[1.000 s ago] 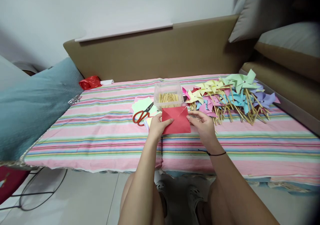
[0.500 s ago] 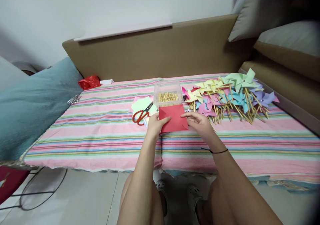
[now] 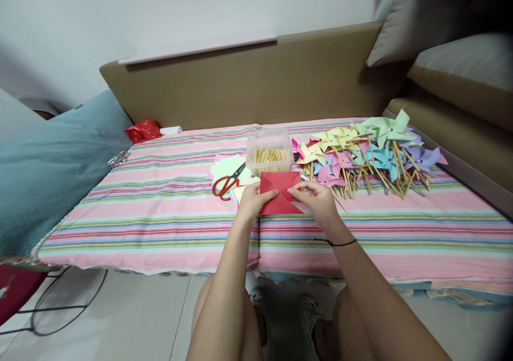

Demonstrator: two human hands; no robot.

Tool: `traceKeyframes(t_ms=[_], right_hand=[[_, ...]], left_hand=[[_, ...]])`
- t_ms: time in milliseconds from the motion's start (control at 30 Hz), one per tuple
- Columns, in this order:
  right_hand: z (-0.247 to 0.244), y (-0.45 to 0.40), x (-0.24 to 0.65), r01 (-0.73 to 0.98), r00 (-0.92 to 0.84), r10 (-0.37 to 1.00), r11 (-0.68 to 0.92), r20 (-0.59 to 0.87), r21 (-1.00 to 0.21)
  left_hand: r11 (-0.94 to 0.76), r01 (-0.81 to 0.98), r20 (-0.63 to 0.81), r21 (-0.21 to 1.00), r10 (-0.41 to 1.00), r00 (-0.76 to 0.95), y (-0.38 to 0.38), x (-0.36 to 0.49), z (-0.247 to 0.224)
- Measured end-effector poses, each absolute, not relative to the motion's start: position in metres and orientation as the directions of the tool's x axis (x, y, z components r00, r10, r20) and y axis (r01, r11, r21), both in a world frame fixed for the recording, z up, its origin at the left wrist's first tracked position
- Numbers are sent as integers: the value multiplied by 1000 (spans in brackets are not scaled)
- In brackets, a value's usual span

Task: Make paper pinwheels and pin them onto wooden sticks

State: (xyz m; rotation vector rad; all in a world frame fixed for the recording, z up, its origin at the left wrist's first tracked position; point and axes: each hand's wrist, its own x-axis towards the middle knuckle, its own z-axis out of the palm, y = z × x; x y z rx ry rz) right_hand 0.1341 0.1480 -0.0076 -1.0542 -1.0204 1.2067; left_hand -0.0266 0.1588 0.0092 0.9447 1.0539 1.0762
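A square of red paper [image 3: 280,182] with slits running in from its corners is held up between my two hands. My left hand [image 3: 253,201] grips its left edge, thumb on top. My right hand [image 3: 316,198] pinches the paper near its middle right, where a flap seems bent inward. Just behind the paper stands a clear plastic box [image 3: 268,136] of short wooden sticks [image 3: 270,155]. Red-handled scissors [image 3: 227,183] lie on pale green paper [image 3: 224,167] left of the box.
Several finished paper pinwheels [image 3: 372,147] on sticks are heaped at the right on the striped cloth [image 3: 160,233]. A red plastic bag [image 3: 144,131] and a white object [image 3: 171,130] lie at the back left, with a small shiny packet [image 3: 119,159] nearer.
My right hand has moved left over the red paper, toward its centre, drawing in a flap. The paper and my left hand have shifted slightly right and down.
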Motion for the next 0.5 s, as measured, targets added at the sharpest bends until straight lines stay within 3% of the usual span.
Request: traceKeyframes(t_ms=[233,500], right_hand=[[-9,148,128,-232,141,989,68,36,-970],[-11,147,129,-233,144,989,22,-12,-972]], left_hand=[[257,-222,-222,940,960,172,157,-24,12],[169,-244,-133,955,978,159,157,-19,7]])
